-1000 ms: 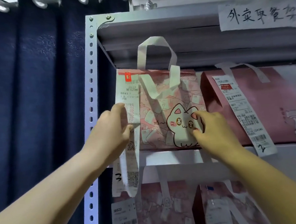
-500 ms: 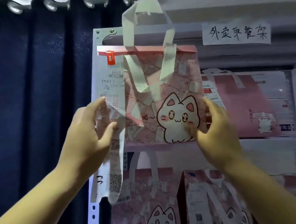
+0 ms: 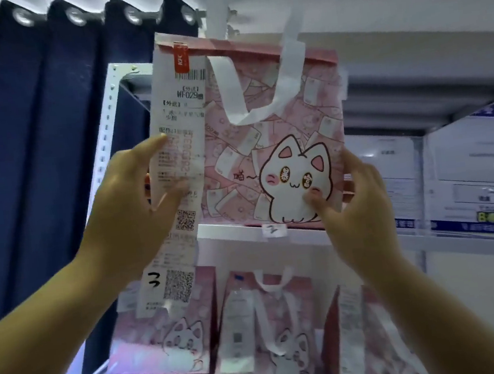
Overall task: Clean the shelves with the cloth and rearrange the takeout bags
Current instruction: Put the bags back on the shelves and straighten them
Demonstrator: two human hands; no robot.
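We grip the cat-print takeout bag (image 3: 268,142) by both sides, left hand (image 3: 133,217) and right hand (image 3: 360,202) fingers clamped, holding it before the upper shelf (image 3: 238,233), presumably freeing that shelf for wiping.

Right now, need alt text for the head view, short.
Two bare hands, the left hand and right hand, hold a pink cat-print takeout bag by its sides in front of a white metal shelf. A long receipt hangs down the bag's left edge; more pink bags sit below, beside a navy curtain.
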